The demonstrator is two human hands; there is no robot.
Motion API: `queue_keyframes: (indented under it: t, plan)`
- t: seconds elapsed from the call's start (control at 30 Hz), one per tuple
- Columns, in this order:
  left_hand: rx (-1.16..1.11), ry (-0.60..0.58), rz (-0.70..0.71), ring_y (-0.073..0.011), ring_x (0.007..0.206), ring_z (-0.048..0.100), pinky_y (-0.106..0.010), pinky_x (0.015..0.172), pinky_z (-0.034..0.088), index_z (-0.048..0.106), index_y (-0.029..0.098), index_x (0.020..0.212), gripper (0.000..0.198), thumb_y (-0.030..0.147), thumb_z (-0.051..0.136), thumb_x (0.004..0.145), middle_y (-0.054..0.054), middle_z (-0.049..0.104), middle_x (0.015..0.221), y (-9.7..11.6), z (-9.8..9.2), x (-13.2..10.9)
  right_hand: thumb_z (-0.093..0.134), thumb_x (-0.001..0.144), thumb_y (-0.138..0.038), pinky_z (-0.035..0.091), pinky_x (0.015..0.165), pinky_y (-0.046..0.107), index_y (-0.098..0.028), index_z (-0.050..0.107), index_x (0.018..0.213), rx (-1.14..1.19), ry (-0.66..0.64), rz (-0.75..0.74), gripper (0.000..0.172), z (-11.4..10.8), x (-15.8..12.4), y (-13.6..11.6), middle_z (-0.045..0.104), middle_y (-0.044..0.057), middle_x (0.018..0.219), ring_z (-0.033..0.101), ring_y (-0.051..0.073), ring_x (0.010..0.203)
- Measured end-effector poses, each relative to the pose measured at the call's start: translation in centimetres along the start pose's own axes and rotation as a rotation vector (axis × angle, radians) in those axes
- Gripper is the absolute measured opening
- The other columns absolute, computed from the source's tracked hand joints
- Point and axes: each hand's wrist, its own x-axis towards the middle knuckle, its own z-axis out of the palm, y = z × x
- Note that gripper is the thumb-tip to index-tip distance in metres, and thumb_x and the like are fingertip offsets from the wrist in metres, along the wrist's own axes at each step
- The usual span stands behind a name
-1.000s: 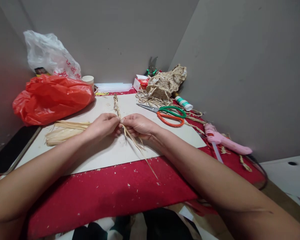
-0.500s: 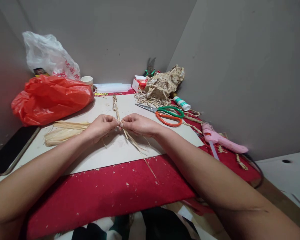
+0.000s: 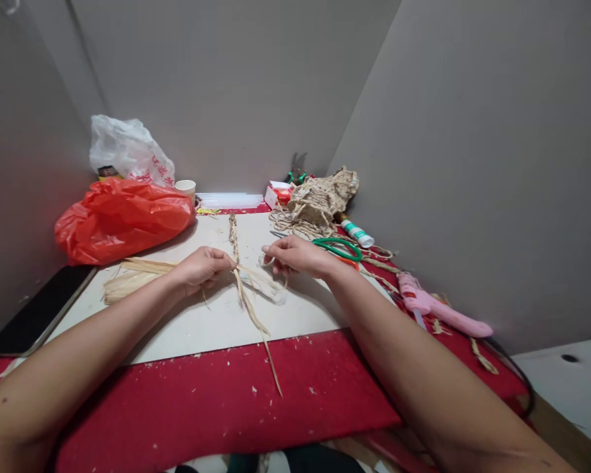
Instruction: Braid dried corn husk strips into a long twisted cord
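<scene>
My left hand (image 3: 204, 268) pinches a thin straw braid (image 3: 234, 240) at its lower end, where loose straw strands (image 3: 246, 302) come out and trail over the board toward me. My right hand (image 3: 293, 256) is a short way to the right, its fingers curled in beside the thumb. A pale strand (image 3: 263, 286), smeared by motion, runs from the braid to below these fingers and appears held in them. The green and orange scissors (image 3: 337, 248) lie partly hidden behind my right hand. A bundle of flat straw (image 3: 123, 286) lies beside my left forearm.
A white board (image 3: 187, 341) covers part of the red cloth (image 3: 217, 401). At left are a red plastic bag (image 3: 123, 220) and a phone (image 3: 39, 309). At right sit coiled straw cord (image 3: 325, 194), a white-green bottle (image 3: 357, 233) and a pink glue gun (image 3: 438, 305).
My right hand has left my left hand and moved to the right, drawing a strand sideways. My left hand still pinches the braid. The view has tilted up a little.
</scene>
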Motion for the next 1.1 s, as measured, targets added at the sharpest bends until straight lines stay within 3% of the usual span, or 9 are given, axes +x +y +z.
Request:
queue_keyframes:
  t: [0.2, 0.4, 0.5, 0.57, 0.67, 0.77, 0.93, 1.1]
  plan:
    - [-0.086, -0.047, -0.018, -0.0017, 0.037, 0.014, -0.021, 0.039, 0.004, 0.053, 0.014, 0.065, 0.016, 0.022, 0.066, 0.07, 0.01, 0.021, 0.044, -0.3, -0.8, 0.3, 0.061, 0.071, -0.042, 0.031, 0.046, 0.022, -0.014, 0.058, 0.06, -0.402, -0.022, -0.07, 0.03, 2.5, -0.2, -0.1, 0.057, 0.003, 0.056, 0.045, 0.01, 0.049]
    - [-0.102, -0.065, -0.021, -0.0018, 0.038, 0.013, -0.021, 0.039, 0.004, 0.053, 0.014, 0.065, 0.015, 0.021, 0.066, 0.07, 0.01, 0.02, 0.044, -0.3, -0.9, 0.4, 0.057, 0.067, -0.024, 0.029, 0.048, 0.022, -0.016, 0.06, 0.066, -0.617, -0.033, -0.122, 0.009, 4.0, -0.6, -0.6, 0.061, 0.004, 0.061, 0.048, 0.011, 0.052]
    - [-0.098, -0.062, -0.021, -0.0016, 0.037, 0.013, -0.021, 0.04, 0.004, 0.053, 0.014, 0.064, 0.016, 0.022, 0.067, 0.07, 0.01, 0.02, 0.044, -0.3, -0.8, 0.3, 0.056, 0.066, -0.021, 0.031, 0.05, 0.022, -0.015, 0.057, 0.061, -0.532, 0.089, -0.132, 0.008, 2.8, 0.0, 0.1, 0.062, 0.004, 0.063, 0.048, 0.011, 0.054]
    - [-0.08, -0.055, -0.022, -0.0016, 0.037, 0.013, -0.021, 0.039, 0.004, 0.053, 0.015, 0.064, 0.016, 0.022, 0.066, 0.071, 0.01, 0.02, 0.044, -0.4, -0.7, 0.3, 0.054, 0.068, -0.02, 0.033, 0.05, 0.021, -0.015, 0.055, 0.063, -0.322, 0.132, -0.144, 0.007, 1.7, 0.4, 0.6, 0.064, 0.005, 0.069, 0.048, 0.01, 0.055]
    - [-0.046, -0.047, -0.017, -0.0016, 0.036, 0.014, -0.021, 0.039, 0.006, 0.052, 0.015, 0.062, 0.017, 0.021, 0.064, 0.074, 0.009, 0.022, 0.042, -0.5, -0.4, 0.3, 0.056, 0.07, -0.024, 0.029, 0.044, 0.021, -0.015, 0.052, 0.069, 0.101, 0.065, -0.151, 0.01, 0.3, 0.3, 0.5, 0.067, 0.006, 0.076, 0.042, 0.007, 0.047]
    - [-0.012, -0.025, -0.004, -0.0018, 0.034, 0.015, -0.021, 0.038, 0.007, 0.053, 0.015, 0.063, 0.017, 0.021, 0.061, 0.076, 0.009, 0.024, 0.04, -0.8, 0.0, 0.3, 0.062, 0.067, -0.026, 0.024, 0.04, 0.02, -0.016, 0.052, 0.074, 0.344, -0.006, -0.161, 0.015, 0.0, -0.4, -0.5, 0.066, 0.004, 0.07, 0.035, 0.005, 0.042]
    - [-0.004, 0.02, 0.019, -0.0019, 0.033, 0.016, -0.022, 0.037, 0.007, 0.05, 0.015, 0.058, 0.023, 0.021, 0.059, 0.078, 0.008, 0.025, 0.037, -0.9, 0.6, 0.3, 0.062, 0.065, -0.021, 0.026, 0.041, 0.02, -0.014, 0.059, 0.077, 0.297, -0.108, -0.141, 0.014, 1.6, -1.4, -1.8, 0.061, 0.001, 0.061, 0.037, 0.004, 0.043]
    - [-0.011, 0.023, 0.041, -0.0022, 0.032, 0.017, -0.023, 0.037, 0.007, 0.053, 0.015, 0.059, 0.021, 0.023, 0.062, 0.076, 0.008, 0.026, 0.037, -0.9, 0.8, 0.3, 0.057, 0.064, -0.015, 0.033, 0.046, 0.02, -0.012, 0.06, 0.068, 0.09, -0.068, -0.147, 0.006, 2.5, -1.4, -2.0, 0.054, -0.002, 0.055, 0.042, 0.006, 0.047]
